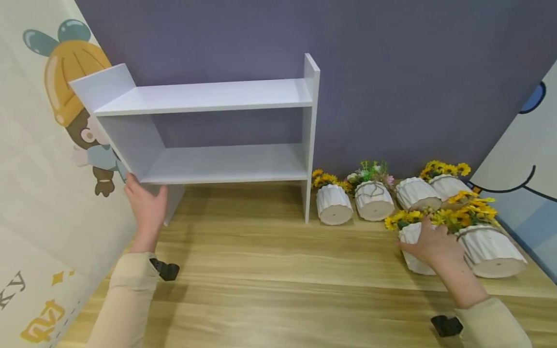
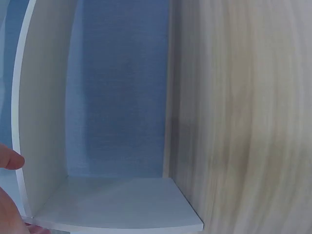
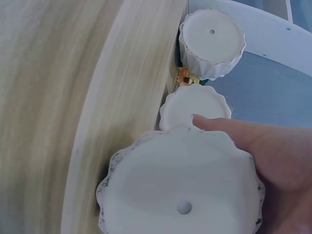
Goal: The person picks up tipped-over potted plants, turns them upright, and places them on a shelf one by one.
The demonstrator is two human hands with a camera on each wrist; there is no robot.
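A white two-tier shelf (image 1: 226, 163) stands at the back left, its left side panel leaning outward at the top. My left hand (image 1: 147, 205) grips that panel at the lower board's left corner, the thumb over the board's front edge in the left wrist view. At the right, my right hand (image 1: 439, 247) holds a white fluted flowerpot (image 1: 417, 265) from above. This pot lies on its side with yellow flowers pointing back. Its pale base (image 3: 178, 168), with a round hole, fills the lower right wrist view; the palm covers part of its wall.
Several similar pots lie sideways on the wooden table: a larger one (image 1: 491, 253) beside my right hand, one with mixed flowers (image 1: 374, 200), and one (image 1: 334, 205) close by the shelf's right panel. A dark wall (image 1: 404, 87) rises behind; a cartoon-printed wall (image 1: 35, 159) flanks the left.
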